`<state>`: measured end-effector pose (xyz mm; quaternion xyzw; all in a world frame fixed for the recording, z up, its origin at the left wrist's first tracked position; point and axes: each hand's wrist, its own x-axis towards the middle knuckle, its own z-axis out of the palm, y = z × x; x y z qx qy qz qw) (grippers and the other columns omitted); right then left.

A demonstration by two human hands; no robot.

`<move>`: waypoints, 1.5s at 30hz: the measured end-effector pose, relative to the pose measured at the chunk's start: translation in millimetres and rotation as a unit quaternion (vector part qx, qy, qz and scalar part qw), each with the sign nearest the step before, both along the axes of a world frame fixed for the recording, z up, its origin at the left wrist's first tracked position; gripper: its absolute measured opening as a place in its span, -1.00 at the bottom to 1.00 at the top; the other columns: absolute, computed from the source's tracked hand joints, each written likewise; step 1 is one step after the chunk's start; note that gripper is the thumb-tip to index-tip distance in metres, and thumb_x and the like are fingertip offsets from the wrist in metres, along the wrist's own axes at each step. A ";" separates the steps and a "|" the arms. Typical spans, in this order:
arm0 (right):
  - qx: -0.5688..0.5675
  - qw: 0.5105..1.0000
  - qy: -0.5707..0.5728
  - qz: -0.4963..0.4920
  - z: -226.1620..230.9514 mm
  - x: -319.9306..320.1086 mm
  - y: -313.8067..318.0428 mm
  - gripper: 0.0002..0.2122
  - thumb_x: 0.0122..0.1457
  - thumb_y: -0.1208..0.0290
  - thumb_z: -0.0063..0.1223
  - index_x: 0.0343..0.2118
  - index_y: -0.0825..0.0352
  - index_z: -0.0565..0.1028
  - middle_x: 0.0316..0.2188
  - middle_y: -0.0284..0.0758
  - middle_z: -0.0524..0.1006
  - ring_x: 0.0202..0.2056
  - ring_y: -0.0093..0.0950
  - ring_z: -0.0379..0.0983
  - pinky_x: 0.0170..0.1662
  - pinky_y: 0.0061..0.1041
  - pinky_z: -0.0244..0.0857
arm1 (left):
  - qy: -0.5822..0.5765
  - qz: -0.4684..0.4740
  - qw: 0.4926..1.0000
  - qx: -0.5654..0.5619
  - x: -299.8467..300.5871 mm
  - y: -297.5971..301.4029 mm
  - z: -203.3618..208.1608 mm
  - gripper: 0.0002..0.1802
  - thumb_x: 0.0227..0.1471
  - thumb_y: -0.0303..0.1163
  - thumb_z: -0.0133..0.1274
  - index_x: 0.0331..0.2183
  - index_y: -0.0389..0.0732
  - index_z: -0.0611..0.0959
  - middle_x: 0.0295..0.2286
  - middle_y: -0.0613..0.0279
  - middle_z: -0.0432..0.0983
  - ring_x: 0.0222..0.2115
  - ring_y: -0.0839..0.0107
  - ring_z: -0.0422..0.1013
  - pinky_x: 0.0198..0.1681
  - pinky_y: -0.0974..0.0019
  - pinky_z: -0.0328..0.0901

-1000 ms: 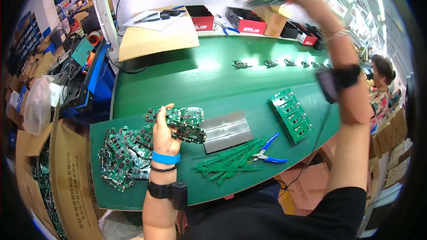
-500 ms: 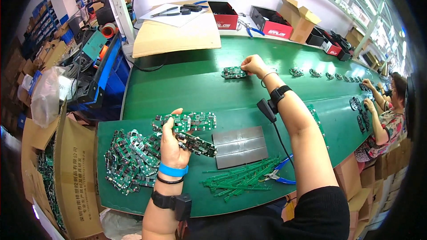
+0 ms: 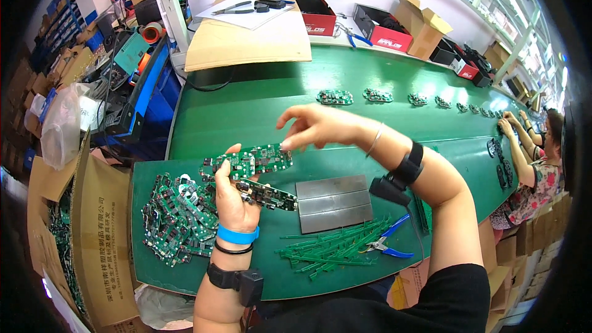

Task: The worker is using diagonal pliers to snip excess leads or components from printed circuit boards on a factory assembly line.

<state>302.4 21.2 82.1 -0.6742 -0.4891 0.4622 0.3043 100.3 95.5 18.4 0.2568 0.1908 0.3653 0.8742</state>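
Several green circuit boards are held in my left hand (image 3: 234,205), its thumb lying over them. One board (image 3: 265,159) sticks out flat toward the right, and another darker-faced board (image 3: 270,196) angles out below it. My right hand (image 3: 324,128) hovers at the right end of the upper board, thumb and forefinger apart. Its thumb tip overlaps the board's end; whether it touches cannot be made out. A heap of circuit boards (image 3: 179,219) lies left of my left hand. Beyond my right hand, a single board (image 3: 335,97) rests on the green surface.
More boards (image 3: 377,95) form a row leading toward a co-worker (image 3: 533,160) at the right. Nearby lie a grey metal plate (image 3: 334,202), green plastic strips (image 3: 333,243) and blue-handled cutters (image 3: 388,245). A cardboard sheet (image 3: 246,46) juts over the back; a carton (image 3: 117,240) stands left.
My right hand has let go of a board on the far green surface and come back toward the boards in my left hand. The left hand has shifted slightly left.
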 end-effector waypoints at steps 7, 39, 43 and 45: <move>0.118 0.987 -0.007 -0.112 -32.3 24.7 19.3 -0.84 0.01 0.54 0.12 -0.31 0.39 0.49 -0.57 -0.38 0.50 -0.54 -0.65 0.40 -0.50 -0.65 0.31 | -0.018 0.039 0.999 -0.008 2.1 6.1 -1.9 -0.64 0.16 -0.22 -0.26 -0.06 -0.17 0.40 -0.28 0.05 0.43 -0.21 0.12 0.41 -0.14 0.14 0.38; 0.163 0.970 0.038 -0.177 -56.3 48.3 108.1 -0.88 0.00 0.61 0.06 -0.36 0.42 0.45 -0.55 -0.35 0.49 -0.56 -0.59 0.45 -0.52 -0.67 0.32 | 0.387 0.137 0.769 0.490 -18.3 17.3 9.5 -0.73 -0.18 -0.41 0.21 -0.37 -0.29 0.55 -0.36 0.10 0.40 -0.49 0.30 0.41 -0.44 0.33 0.34; 0.129 0.965 0.046 -0.224 -86.6 48.7 130.0 -0.90 -0.03 0.62 0.09 -0.43 0.45 0.43 -0.56 -0.32 0.48 -0.56 -0.55 0.47 -0.50 -0.60 0.37 | 0.493 0.139 0.637 0.577 -24.0 15.5 5.1 -0.71 -0.20 -0.40 0.19 -0.33 -0.24 0.55 -0.40 0.09 0.46 -0.39 0.09 0.40 -0.35 0.12 0.33; 0.130 0.962 0.054 -0.235 -98.1 51.9 136.9 -0.90 -0.03 0.61 0.09 -0.45 0.47 0.42 -0.55 -0.32 0.49 -0.56 -0.54 0.47 -0.49 -0.59 0.38 | 0.520 0.132 0.604 0.590 -24.5 11.1 9.1 -0.73 -0.22 -0.41 0.19 -0.36 -0.23 0.56 -0.42 0.11 0.47 -0.38 0.13 0.40 -0.34 0.15 0.32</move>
